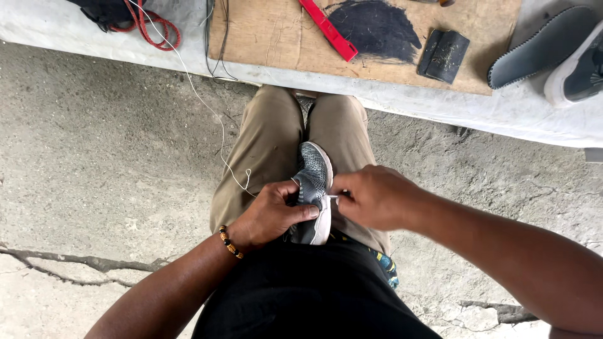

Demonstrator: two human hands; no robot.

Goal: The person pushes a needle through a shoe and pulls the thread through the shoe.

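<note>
head view: left hand (270, 215) grip clenched on grey mesh shoe (312, 188); right hand (370, 198) pinches thin metal needle (332, 197).

Along the top of the frame runs my pale workbench (440, 110), its front edge slanting down toward the right. A brown wooden board (270, 37) lies flat on it at upper centre, smeared with a dark black patch (374, 28). A red flat tool (328, 28) rests on the board beside that patch. A small black block (443, 55) sits on the board's right part. At the upper right a dark insole (543, 45) and a grey sneaker (581, 69) lie on the bench, side by side. At the upper left a red cord (154, 26) coils on the bench beside a dark bundle (103, 11). A thin white thread (201, 100) trails off the bench edge. Below, cracked grey concrete floor (94, 176) fills the left of the frame.
</note>
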